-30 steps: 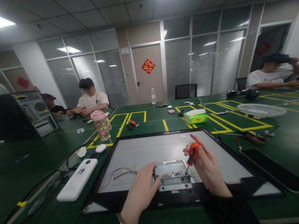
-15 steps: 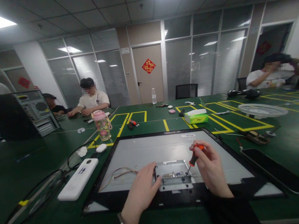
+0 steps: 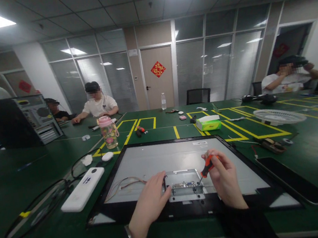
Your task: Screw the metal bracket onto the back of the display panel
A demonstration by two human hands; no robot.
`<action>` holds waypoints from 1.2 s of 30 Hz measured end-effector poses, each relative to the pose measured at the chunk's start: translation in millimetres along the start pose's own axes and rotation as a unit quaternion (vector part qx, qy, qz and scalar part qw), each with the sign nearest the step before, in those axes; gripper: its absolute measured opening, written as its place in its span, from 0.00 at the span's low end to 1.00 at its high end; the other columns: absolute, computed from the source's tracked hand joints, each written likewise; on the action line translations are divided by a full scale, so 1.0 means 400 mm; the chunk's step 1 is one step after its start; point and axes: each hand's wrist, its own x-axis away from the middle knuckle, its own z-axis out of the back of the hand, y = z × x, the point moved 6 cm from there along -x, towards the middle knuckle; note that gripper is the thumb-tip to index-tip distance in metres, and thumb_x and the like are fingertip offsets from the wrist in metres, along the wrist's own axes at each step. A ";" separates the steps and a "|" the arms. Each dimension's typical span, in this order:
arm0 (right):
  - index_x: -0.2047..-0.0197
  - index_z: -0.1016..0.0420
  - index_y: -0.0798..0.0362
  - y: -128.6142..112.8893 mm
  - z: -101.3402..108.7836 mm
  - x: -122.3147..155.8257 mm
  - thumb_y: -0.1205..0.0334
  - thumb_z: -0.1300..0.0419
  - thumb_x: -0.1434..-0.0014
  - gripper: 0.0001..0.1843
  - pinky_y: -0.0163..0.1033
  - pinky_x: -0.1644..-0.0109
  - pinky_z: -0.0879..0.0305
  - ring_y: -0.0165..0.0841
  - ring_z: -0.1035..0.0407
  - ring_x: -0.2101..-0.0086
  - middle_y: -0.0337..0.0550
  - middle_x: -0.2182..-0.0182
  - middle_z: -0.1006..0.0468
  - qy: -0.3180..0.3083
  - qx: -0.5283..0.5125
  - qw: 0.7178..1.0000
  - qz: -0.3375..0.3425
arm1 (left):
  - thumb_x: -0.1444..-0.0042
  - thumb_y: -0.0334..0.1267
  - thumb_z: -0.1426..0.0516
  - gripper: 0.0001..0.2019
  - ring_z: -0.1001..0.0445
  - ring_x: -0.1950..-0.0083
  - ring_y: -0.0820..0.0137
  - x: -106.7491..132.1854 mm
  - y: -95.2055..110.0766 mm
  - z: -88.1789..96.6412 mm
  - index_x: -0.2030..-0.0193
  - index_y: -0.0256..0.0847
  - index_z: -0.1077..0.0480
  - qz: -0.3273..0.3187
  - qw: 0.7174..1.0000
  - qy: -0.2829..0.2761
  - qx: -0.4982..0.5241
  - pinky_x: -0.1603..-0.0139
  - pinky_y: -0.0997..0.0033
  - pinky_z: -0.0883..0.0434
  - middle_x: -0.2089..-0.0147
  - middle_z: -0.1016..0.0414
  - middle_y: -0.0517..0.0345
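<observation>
A flat display panel (image 3: 153,163) with a black frame lies back side up in front of me. On its lower middle sits a silver metal bracket (image 3: 188,198) with a row of ports. My left hand (image 3: 152,198) holds the bracket's left edge, with the thumb low and the fingers higher up; the fingertips are partly hidden. Pinched in my right hand (image 3: 224,178) is a red and black screwdriver (image 3: 206,167), tilted, its tip down at the bracket's right end. Whether a screw is under the tip is too small to tell. Thin wires (image 3: 129,182) lie left of the bracket.
Left of the panel are a white power bank (image 3: 83,189), black cables (image 3: 53,189) and a pink-lidded bottle (image 3: 108,134). A black phone-like slab (image 3: 294,178) lies to the right. Beyond stand a tissue pack (image 3: 208,124) and a computer case (image 3: 8,124). Other people sit around the table.
The screwdriver's handle has turned and leans slightly more to the right within my right hand's fingers. The tip stays at the bracket's right end. My left hand has hardly moved.
</observation>
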 end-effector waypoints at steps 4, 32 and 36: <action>0.60 0.21 0.47 0.008 -0.017 0.010 0.49 0.32 0.47 0.14 0.38 0.64 0.35 0.34 0.29 0.66 0.41 0.69 0.23 -0.041 -0.025 0.997 -0.052 | 0.34 0.45 0.52 0.26 0.38 0.33 0.58 -0.002 0.000 0.000 0.34 0.34 0.40 -0.002 1.000 0.005 0.001 0.32 0.55 0.43 0.33 0.37 0.43; 0.63 0.21 0.45 0.004 -0.029 0.017 0.57 0.27 0.53 0.13 0.36 0.64 0.35 0.32 0.31 0.66 0.37 0.67 0.24 -0.070 -0.014 0.997 -0.042 | 0.34 0.46 0.52 0.27 0.38 0.32 0.57 -0.007 -0.005 -0.008 0.33 0.32 0.41 -0.003 1.000 0.001 -0.007 0.31 0.54 0.44 0.32 0.38 0.42; 0.65 0.21 0.47 0.001 -0.024 0.011 0.52 0.30 0.50 0.11 0.38 0.59 0.34 0.33 0.30 0.64 0.39 0.65 0.25 -0.059 -0.041 0.996 -0.043 | 0.34 0.46 0.51 0.26 0.38 0.33 0.58 -0.007 -0.008 -0.008 0.33 0.34 0.40 -0.006 1.000 0.009 -0.005 0.32 0.55 0.43 0.33 0.36 0.43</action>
